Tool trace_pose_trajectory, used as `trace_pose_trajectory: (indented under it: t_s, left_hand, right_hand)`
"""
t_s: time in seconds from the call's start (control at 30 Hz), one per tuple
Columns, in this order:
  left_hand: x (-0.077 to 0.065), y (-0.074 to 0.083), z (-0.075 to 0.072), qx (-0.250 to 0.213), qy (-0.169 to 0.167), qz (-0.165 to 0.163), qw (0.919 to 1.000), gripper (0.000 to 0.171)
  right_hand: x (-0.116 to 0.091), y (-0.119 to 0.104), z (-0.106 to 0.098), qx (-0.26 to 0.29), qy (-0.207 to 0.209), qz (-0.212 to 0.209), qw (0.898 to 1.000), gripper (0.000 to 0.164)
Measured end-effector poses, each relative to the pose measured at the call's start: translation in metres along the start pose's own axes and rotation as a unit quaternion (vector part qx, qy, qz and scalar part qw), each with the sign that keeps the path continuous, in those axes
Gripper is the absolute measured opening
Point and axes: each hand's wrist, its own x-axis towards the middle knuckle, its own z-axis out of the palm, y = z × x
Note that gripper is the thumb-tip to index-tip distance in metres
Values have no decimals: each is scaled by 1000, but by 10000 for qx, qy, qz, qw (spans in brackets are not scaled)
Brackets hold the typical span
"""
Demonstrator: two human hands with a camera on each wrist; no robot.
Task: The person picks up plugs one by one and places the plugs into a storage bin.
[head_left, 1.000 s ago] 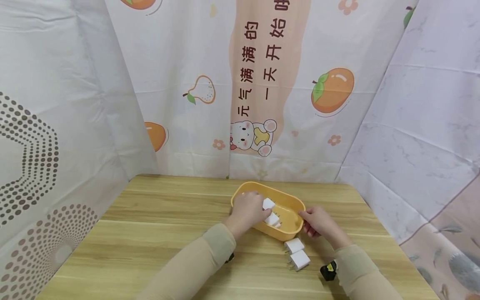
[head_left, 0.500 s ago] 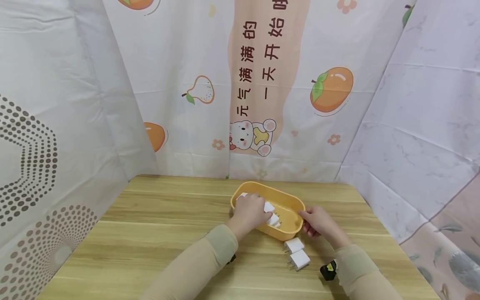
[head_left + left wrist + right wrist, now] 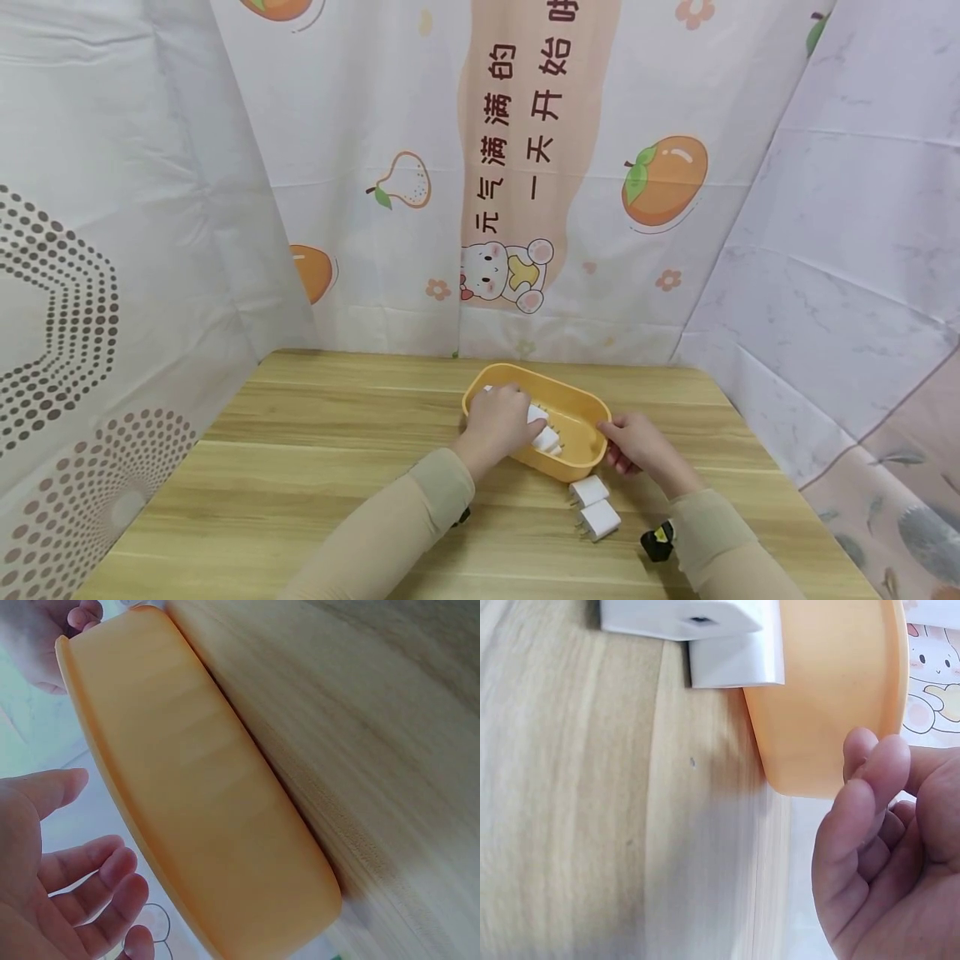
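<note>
A yellow oblong plastic bin point(image 3: 573, 429) sits at the back of the table, with several white charger plugs point(image 3: 548, 439) inside toward its left half. My left hand point(image 3: 497, 425) is over the bin's left end and hides part of the contents. In the left wrist view, its fingers point(image 3: 97, 862) are loosely bent, the thumb stands apart, and nothing shows between them. At the bin's right end, my right hand point(image 3: 637, 443) pinches the rim. Two more white charger plugs, a nearer one point(image 3: 600, 519) and a farther one point(image 3: 588, 490), lie side by side in front of the bin.
The wooden table point(image 3: 337, 433) runs back to a patterned curtain point(image 3: 390, 275). Fabric also hangs along the left and right sides. A small black wrist camera point(image 3: 657, 542) shows by the right sleeve.
My left hand has shifted slightly over the bin, and the white plugs beside it show a little differently. My right hand, the bin and the two plugs on the table stay in place.
</note>
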Motion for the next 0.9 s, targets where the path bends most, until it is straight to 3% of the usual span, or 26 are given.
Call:
trace_pose_trajectory:
  t_s: [0.2, 0.4, 0.67, 0.9]
  left_hand:
    - [1, -4, -7, -65, 68, 50, 9999, 43]
    - [1, -17, -18, -111, 409, 167, 9990, 39]
    - [-1, -37, -29, -765, 558, 82, 9955, 40]
    - [-4, -56, -40, -1533, 587, 31, 9864, 42]
  right_hand:
    - [0, -1, -1, -92, -32, -88, 9999, 40]
    - [-2, -3, -4, -277, -58, -185, 9994, 46]
    - [-8, -7, -15, -335, 166, -52, 9993, 59]
    - [-13, -20, -31, -502, 244, -311, 9980, 56]
